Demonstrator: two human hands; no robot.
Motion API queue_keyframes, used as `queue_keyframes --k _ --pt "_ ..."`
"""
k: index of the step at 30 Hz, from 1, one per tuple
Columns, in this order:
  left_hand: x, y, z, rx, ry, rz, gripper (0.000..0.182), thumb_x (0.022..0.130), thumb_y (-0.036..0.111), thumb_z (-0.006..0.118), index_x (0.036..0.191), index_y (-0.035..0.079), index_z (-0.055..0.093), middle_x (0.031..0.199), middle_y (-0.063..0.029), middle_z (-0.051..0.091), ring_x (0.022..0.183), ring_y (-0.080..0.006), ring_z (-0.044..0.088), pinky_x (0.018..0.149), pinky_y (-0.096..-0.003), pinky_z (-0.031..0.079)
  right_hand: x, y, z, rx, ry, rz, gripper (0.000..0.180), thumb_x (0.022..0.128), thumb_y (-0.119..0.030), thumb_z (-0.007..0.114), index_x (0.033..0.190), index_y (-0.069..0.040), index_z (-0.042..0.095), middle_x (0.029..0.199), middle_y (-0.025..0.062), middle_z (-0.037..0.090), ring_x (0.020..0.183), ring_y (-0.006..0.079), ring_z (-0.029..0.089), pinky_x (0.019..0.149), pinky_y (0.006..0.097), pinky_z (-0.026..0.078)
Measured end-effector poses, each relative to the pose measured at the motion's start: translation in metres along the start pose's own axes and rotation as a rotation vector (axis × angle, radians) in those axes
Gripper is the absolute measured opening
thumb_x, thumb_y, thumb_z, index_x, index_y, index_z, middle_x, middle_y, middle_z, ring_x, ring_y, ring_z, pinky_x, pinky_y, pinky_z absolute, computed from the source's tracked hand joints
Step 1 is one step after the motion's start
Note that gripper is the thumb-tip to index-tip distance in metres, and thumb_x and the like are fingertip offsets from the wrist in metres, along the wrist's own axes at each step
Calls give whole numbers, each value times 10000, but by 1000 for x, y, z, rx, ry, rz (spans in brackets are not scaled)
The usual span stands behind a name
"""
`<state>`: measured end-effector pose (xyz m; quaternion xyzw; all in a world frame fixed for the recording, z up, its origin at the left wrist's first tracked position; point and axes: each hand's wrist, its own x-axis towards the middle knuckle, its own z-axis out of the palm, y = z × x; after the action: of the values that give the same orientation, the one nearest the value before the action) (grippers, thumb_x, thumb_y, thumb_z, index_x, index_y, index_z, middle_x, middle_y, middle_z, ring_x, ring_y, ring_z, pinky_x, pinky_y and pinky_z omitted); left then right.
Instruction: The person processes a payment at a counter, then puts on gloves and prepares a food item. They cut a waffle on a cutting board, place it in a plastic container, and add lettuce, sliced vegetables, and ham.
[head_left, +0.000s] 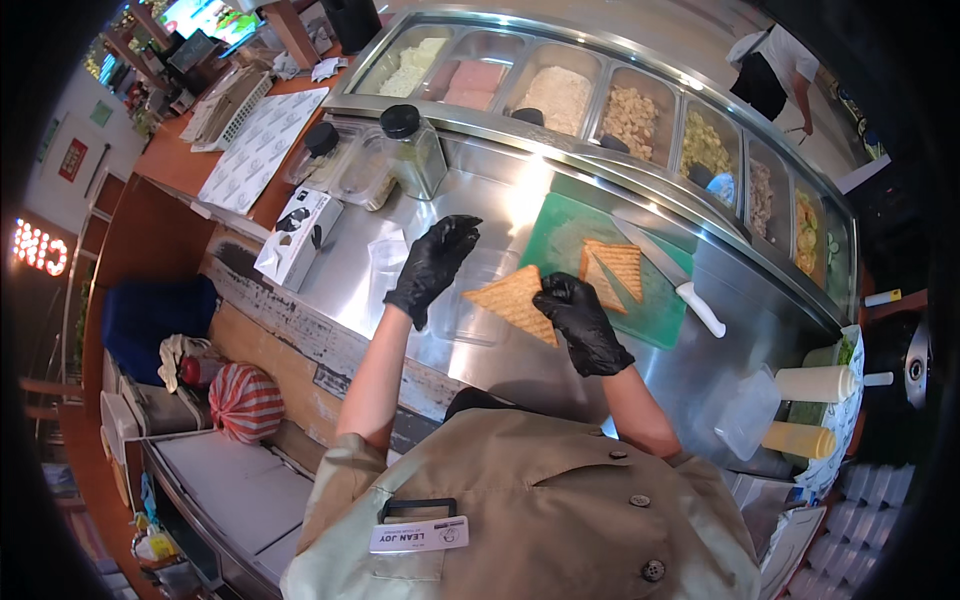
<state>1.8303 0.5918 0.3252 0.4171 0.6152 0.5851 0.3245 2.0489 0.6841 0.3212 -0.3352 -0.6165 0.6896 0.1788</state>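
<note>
My right hand (589, 322), in a black disposable glove, grips a triangular half of a toasted sandwich (517, 304) by its right side. This piece is off the board, partly over a clear plastic container (469, 322) on the steel worktop. My left hand (439, 262), gloved the same way, hovers at the container's left side with fingers extended and nothing visible in it. Two more toasted triangles (611, 274) lie on a green cutting board (555, 225). Beside them a white-handled knife (701, 307) rests across the board's right edge.
Behind the board runs a raised steel rail (480, 112) with several food pans. A glove box (298, 238), a black-lidded shaker (412, 150) and lidded tubs (364, 176) stand left. At right are squeeze bottles (814, 384) and a clear lid (750, 412). Another person (776, 71) stands beyond the counter.
</note>
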Motion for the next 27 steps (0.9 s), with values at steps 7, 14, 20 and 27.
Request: queue_keyframes --k 7,14,20,27 --pt "53 -67 -9 1037 -631 98 332 883 218 524 1204 152 569 1192 -115 585 1113 -274 543 956 -368 414 -15 35 31 251 307 247 186 791 -63 658 964 -47 591 799 -2 564 652 85 530 538 227 442" --pt "40 -76 -28 586 -414 -112 306 869 194 548 1155 110 616 1133 -128 623 1039 -295 588 882 -349 465 -14 46 66 112 456 192 245 785 -54 659 1012 7 593 795 43 615 682 123 556 598 264 445" --pt "37 -84 -35 787 -419 115 345 812 91 607 1155 62 607 1147 -156 612 1020 -299 600 882 -355 471 7 46 74 -402 434 91 197 783 -56 652 952 14 579 795 108 625 743 178 587 694 306 466" --pt "35 -90 -31 605 -434 67 299 801 44 595 1100 45 612 1095 -162 616 995 -324 592 868 -371 478 17 56 67 -983 389 -175 142 763 -47 626 900 -22 594 812 181 614 765 330 603 687 378 469"
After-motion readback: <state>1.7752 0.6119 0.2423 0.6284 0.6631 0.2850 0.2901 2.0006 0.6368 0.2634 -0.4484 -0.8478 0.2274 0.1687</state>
